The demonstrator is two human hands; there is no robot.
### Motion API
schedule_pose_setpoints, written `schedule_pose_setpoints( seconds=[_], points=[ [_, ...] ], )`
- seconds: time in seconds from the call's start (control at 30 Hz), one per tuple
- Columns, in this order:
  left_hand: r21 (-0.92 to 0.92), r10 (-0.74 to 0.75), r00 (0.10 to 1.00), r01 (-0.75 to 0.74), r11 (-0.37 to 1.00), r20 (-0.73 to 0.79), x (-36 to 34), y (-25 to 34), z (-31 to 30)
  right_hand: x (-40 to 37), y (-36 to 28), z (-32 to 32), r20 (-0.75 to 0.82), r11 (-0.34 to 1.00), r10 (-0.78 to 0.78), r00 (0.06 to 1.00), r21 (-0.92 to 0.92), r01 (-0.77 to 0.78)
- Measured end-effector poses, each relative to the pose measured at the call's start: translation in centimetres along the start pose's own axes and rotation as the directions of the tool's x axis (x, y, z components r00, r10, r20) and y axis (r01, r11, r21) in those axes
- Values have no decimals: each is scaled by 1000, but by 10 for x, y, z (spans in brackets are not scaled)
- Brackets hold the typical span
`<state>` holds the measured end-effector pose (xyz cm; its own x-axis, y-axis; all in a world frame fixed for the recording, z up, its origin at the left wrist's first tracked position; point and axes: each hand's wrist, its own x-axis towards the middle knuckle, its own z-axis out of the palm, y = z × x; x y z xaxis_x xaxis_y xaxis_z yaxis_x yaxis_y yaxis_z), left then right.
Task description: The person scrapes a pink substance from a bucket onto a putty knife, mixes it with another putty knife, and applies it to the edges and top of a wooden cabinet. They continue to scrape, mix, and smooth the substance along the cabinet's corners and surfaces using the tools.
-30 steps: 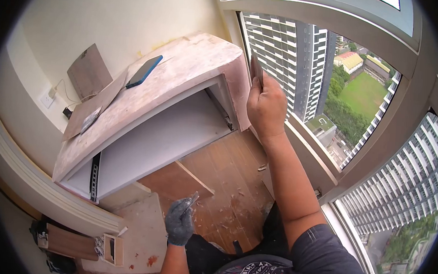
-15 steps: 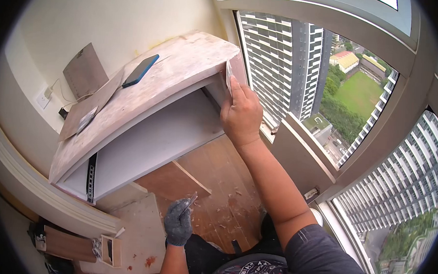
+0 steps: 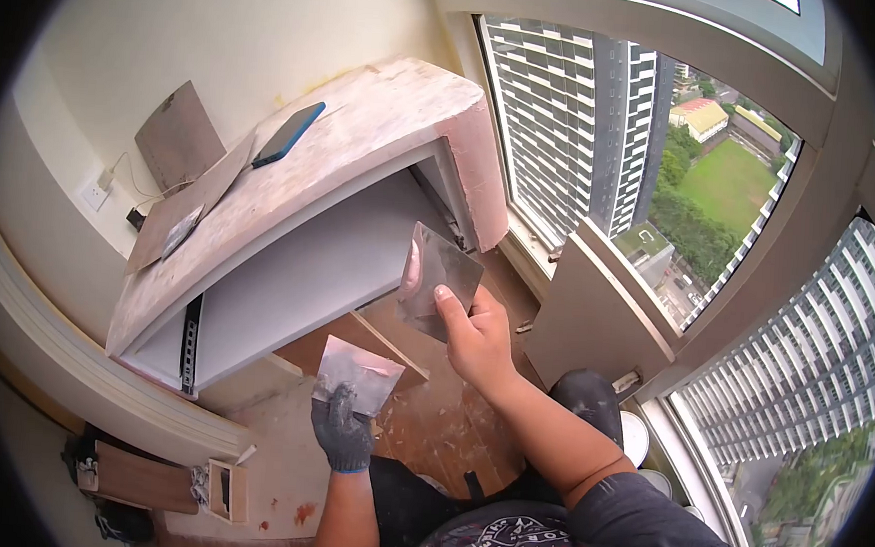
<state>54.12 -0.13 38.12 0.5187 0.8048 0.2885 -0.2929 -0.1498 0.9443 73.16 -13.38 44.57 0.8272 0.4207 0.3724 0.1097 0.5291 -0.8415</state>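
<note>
With bare right hand, pinching a putty-smeared metal scraper; with gloved left hand, pinching a second scraper. Held near each other, apart, before the pink-coated cabinet, aligned lower left to upper right; closer with the right.

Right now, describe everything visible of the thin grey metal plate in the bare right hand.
The thin, flat, four-sided grey plate looks like metal, with a dull, smeared sheen; no handle shows. Pale pink paste lies along its left edge. It is held tilted, its broad face toward the camera, in view before the right part of the open pinkish-white cabinet. The bare right hand grips its lower right part, thumb across the face; its underside is hidden.
</note>
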Motion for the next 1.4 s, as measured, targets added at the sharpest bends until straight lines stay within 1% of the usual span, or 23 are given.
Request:
schedule_pose_setpoints(
  seconds=[0.03, 0.07, 0.1, 0.2, 0.23, 0.27, 0.3, 0.33, 0.37, 0.43, 0.53, 0.6, 0.63, 0.73, 0.77, 0.87, 0.9, 0.93, 1.03, 1.2, 1.23, 1.33, 1.4],
  points=[
    [-265, -161, 987, 154, 952, -6, 5, 4, 7, -9, 5, -3, 5, 997, 33, 999, 71, -34],
    [-510, -310, 950, 282, 813, 30, 8, 7, 10, -17, 8, -6, 14, 988, 67, 998, 142, -68],
    [-636, -440, 885, 429, 641, 154, 13, 6, 6, -22, 7, -6, 12, 983, 27, 1000, 179, -28],
    [-666, -431, 868, 474, 576, 246, 8, 1, 12, -25, -9, -18, -62, 969, -3, 998, 244, 19],
    [-439, -386, 904, 426, 791, 182, 7, -17, 1, -21, -10, -25, -84, 984, 1, 997, 178, 14],
    [-480, -410, 892, 448, 754, 189, 5, -17, 1, -16, -12, -34, -106, 996, -89, 990, -15, 88],
    [-520, -431, 880, 467, 715, 197, 4, -16, 2, -9, -13, -43, -110, 966, -182, 977, -208, 156],
    [-559, -451, 868, 483, 674, 207, 3, -16, 3, 1, -15, -48, -95, 894, -273, 957, -393, 216],
    [-556, -460, 867, 482, 677, 191, 1, -15, 4, 13, -17, -51, -102, 819, -356, 929, -513, 258],
    [-551, -476, 865, 479, 684, 160, -3, -12, 2, 40, -23, -53, -83, 619, -516, 852, -724, 305],
    [-546, -468, 871, 466, 696, 146, -8, -22, -15, 73, -17, -47, -66, 471, -659, 749, -813, 343],
    [-552, -467, 871, 467, 690, 153, -8, -30, -33, 94, 0, -38, -32, 376, -679, 734, -873, 310],
    [-556, -469, 869, 470, 686, 155, -8, -33, -41, 101, 7, -33, -13, 326, -685, 729, -900, 291],
    [-589, -481, 859, 483, 648, 175, -6, -42, -59, 109, 19, -11, -27, 271, -660, 751, -941, 204],
    [-602, -485, 855, 487, 633, 181, -4, -46, -66, 112, 25, -2, -58, 248, -641, 765, -959, 135],
    [-642, -513, 836, 505, 577, 196, -3, -72, -85, 118, 35, 18, -105, 188, -677, 728, -982, 34],
    [-655, -527, 826, 512, 556, 198, -3, -81, -88, 116, 31, 27, -142, 200, -635, 760, -980, -15],
    [-668, -541, 817, 518, 535, 200, -2, -89, -91, 116, 33, 31, -142, 196, -641, 754, -980, -18],
    [-638, -518, 821, 536, 553, 241, -2, -95, -90, 115, 43, 37, -141, 183, -659, 738, -983, -24],
    [-592, -564, 796, 569, 571, 220, 2, -127, -95, 100, 42, 42, -107, 176, -663, 741, -984, 15],
    [-580, -575, 791, 574, 578, 209, 3, -130, -93, 94, 38, 40, -95, 192, -668, 738, -980, 48],
    [-633, -549, 792, 574, 519, 267, 3, -139, -95, 81, 19, 30, -76, 246, -680, 729, -960, 130],
    [-624, -552, 799, 562, 543, 239, -1, -139, -99, 80, 4, 13, -81, 275, -687, 722, -949, 155]
  ],
)
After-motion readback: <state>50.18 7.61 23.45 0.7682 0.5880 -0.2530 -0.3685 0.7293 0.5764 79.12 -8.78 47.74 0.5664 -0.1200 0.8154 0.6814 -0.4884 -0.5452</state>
